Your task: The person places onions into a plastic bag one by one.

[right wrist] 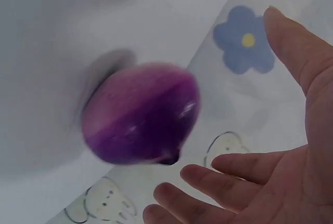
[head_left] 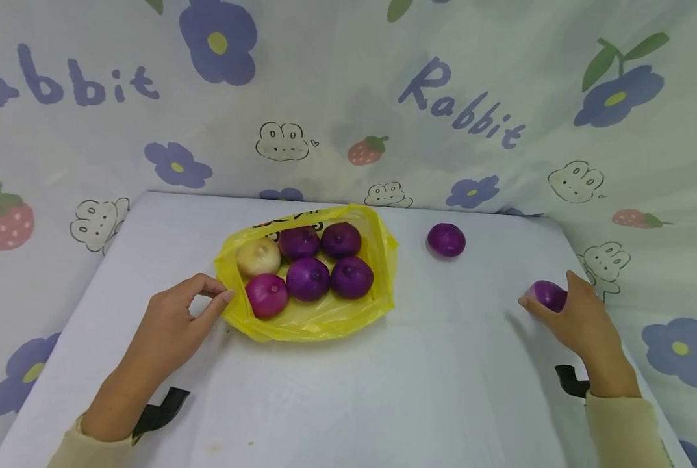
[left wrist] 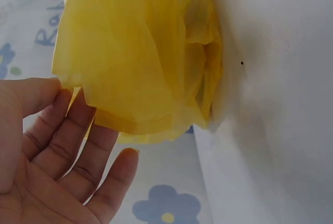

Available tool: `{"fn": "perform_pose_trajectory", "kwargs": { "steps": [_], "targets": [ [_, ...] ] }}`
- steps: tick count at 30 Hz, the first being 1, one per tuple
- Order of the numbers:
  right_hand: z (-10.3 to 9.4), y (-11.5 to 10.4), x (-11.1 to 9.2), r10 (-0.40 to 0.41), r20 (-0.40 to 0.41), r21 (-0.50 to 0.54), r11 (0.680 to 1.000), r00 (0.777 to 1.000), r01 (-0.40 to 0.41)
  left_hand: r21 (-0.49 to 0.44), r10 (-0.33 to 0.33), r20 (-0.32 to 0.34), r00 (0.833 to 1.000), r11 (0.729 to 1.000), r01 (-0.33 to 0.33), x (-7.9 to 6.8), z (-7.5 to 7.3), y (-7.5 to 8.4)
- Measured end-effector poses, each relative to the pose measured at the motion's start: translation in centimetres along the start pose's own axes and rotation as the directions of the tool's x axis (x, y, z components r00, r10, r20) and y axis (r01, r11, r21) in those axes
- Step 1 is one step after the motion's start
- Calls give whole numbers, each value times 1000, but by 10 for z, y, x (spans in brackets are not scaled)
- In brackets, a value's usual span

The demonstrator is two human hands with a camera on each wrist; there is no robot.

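A yellow plastic bag (head_left: 319,330) lies with its mouth spread wide on the white table. Inside sit several purple onions (head_left: 308,279) and one pale onion (head_left: 258,256). At the bag's left rim, my left hand (head_left: 175,325) pinches the plastic between thumb and fingertips; the left wrist view shows the thumb (left wrist: 39,91) meeting the edge. My right hand (head_left: 582,322) reaches around a purple onion (right wrist: 143,114) near the table's right side. The right wrist view shows its thumb and fingers spread, with the onion just in front of them.
Another purple onion (head_left: 446,240) rests farther back, between the bag and my right hand. Patterned cloth (head_left: 336,97) rises behind the table (head_left: 383,403) and hangs along its sides. Black straps (head_left: 162,411) show at both wrists.
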State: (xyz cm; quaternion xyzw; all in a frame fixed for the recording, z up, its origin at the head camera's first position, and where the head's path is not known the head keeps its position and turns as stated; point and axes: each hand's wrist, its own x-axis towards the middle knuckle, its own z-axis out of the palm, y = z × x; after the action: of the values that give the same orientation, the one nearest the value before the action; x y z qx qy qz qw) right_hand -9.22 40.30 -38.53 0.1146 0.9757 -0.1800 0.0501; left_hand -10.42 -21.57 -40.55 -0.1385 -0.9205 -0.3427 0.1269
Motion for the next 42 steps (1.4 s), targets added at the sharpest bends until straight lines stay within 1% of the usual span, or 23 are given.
{"fn": "perform_pose_trajectory", "kwargs": {
  "steps": [4, 7, 14, 22, 26, 29, 36, 42],
  "targets": [
    [-2, 13, 5, 56, 72, 11, 998, 996, -57, -3, 13, -8, 1000, 1000, -13, 0, 0, -1],
    [-4, 19, 8, 82, 107, 8, 996, 991, -83, 0, 10, -7, 1000, 1000, -10, 0, 0, -2],
    [-3, 31, 13, 115, 172, -21, 993, 978, -113, 6, -11, 14, 1000, 1000, 11, 1, -2, 1],
    [2, 41, 17, 177, 247, -1, 983, 953, -182, 15, -13, 24, 1000, 1000, 13, -1, 0, 1],
    [2, 42, 19, 192, 256, 1, 980, 947, -199, 9, -22, 28, 999, 1000, 22, -1, -1, 1],
    [2, 42, 20, 195, 250, -1, 980, 948, -201, 8, -31, 31, 999, 1000, 30, -1, -2, 2],
    [7, 45, 21, 157, 189, -1, 987, 969, -160, 14, -42, 34, 999, 999, 42, -1, -2, 2],
    [9, 45, 22, 164, 172, 5, 986, 971, -167, 20, -38, 31, 999, 999, 37, 0, -3, 2]
  ]
}}
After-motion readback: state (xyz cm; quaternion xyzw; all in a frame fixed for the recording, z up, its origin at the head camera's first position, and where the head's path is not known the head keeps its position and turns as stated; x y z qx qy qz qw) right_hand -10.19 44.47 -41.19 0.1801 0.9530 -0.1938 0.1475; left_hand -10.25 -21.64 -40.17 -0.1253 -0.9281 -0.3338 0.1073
